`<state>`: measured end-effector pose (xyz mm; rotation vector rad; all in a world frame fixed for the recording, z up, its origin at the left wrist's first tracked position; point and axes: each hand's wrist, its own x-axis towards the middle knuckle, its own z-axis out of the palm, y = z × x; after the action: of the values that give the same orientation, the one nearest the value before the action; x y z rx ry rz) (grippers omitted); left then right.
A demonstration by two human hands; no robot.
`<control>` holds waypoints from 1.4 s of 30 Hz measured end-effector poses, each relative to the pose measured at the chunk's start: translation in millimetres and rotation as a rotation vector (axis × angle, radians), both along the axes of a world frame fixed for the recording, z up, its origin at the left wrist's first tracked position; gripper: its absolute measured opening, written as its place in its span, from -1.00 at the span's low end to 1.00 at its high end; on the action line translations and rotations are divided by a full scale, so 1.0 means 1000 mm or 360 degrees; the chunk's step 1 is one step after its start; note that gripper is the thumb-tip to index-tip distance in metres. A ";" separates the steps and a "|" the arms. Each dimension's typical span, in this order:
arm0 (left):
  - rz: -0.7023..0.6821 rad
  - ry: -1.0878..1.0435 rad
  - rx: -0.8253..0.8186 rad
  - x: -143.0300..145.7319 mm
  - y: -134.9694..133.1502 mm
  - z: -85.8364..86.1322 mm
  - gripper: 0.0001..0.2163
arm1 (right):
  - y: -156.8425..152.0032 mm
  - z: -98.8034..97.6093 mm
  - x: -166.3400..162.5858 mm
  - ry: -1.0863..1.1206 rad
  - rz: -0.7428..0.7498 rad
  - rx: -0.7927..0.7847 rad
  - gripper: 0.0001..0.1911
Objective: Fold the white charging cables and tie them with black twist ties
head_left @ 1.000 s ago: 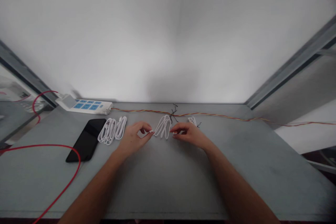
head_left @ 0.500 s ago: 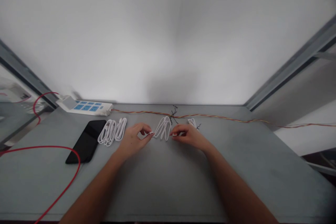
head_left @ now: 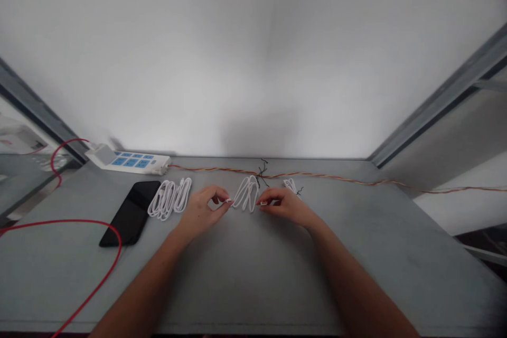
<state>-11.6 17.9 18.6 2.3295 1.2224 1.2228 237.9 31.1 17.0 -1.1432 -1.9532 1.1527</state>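
A white cable (head_left: 246, 194) lies folded in loops on the grey table (head_left: 253, 269), between my two hands. My left hand (head_left: 202, 208) pinches one plug end of it at thumb and forefinger. My right hand (head_left: 285, 205) pinches the other plug end. Both hands rest low on the table surface, fingers curled. Another small white cable bundle (head_left: 291, 185) sits just behind my right hand. Black twist ties (head_left: 261, 170) lie behind the loops.
A coiled bundle of white cables (head_left: 170, 198) lies left of my left hand, beside a black phone (head_left: 131, 212). A white and blue power strip (head_left: 129, 160) sits at the back left. A red cord (head_left: 85, 253) and a twisted red-yellow wire (head_left: 336, 177) cross the table.
Almost nothing differs. Both hands keep their pinch on the cable ends, and the view has shifted very slightly.
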 end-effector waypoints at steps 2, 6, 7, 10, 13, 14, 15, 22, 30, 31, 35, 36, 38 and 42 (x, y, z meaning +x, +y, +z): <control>-0.0009 -0.0005 0.0003 0.000 0.000 0.000 -0.91 | 0.000 0.000 0.000 -0.0003 -0.0005 0.0001 -0.86; -0.0021 0.0009 0.0027 0.001 0.000 0.000 -0.93 | 0.000 -0.001 0.001 0.0017 0.0008 0.0004 -0.86; -0.0018 0.0014 0.0035 0.001 0.000 0.001 -0.93 | 0.000 -0.002 0.001 0.0019 0.0010 0.0005 -0.85; -0.0020 0.0024 0.0048 0.001 0.000 0.001 -0.93 | 0.001 -0.003 0.001 0.0011 0.0011 0.0008 -0.86; -0.0020 0.0035 0.0051 0.001 0.000 0.002 -0.93 | 0.001 -0.003 0.000 0.0013 0.0012 0.0001 -0.86; -0.0017 0.0037 0.0050 0.001 -0.001 0.002 -0.93 | 0.001 -0.003 0.000 0.0016 0.0012 -0.0001 -0.85; -0.0013 0.0040 0.0046 0.001 -0.001 0.002 -0.92 | 0.001 -0.003 0.000 0.0016 0.0008 -0.0005 -0.86; -0.0013 0.0028 0.0044 0.001 -0.001 0.002 -0.92 | 0.001 -0.002 0.001 0.0007 0.0017 0.0023 -0.86; -0.0017 0.0023 0.0015 0.000 0.000 0.001 -0.92 | 0.000 -0.002 0.001 0.0011 0.0007 0.0017 -0.86; -0.0016 0.0021 0.0010 0.000 0.000 0.001 -0.92 | 0.000 -0.002 0.001 0.0016 0.0008 0.0007 -0.86; -0.0001 0.0013 0.0002 0.001 -0.001 0.001 -0.91 | 0.000 -0.002 0.001 0.0032 0.0019 -0.0001 -0.86; 0.0004 0.0017 -0.0001 0.001 -0.001 0.001 -0.91 | 0.001 -0.003 0.001 0.0028 0.0016 0.0002 -0.86; 0.0017 0.0028 -0.0013 0.001 -0.001 0.001 -0.90 | 0.001 -0.004 0.002 0.0015 0.0008 0.0007 -0.86; 0.0030 0.0036 -0.0039 0.000 0.000 -0.001 -0.90 | 0.001 -0.004 0.001 0.0016 0.0011 0.0000 -0.87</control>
<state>-11.2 17.8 17.9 2.3257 1.2621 1.1839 239.2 31.8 13.4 -1.1296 -1.9512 1.1596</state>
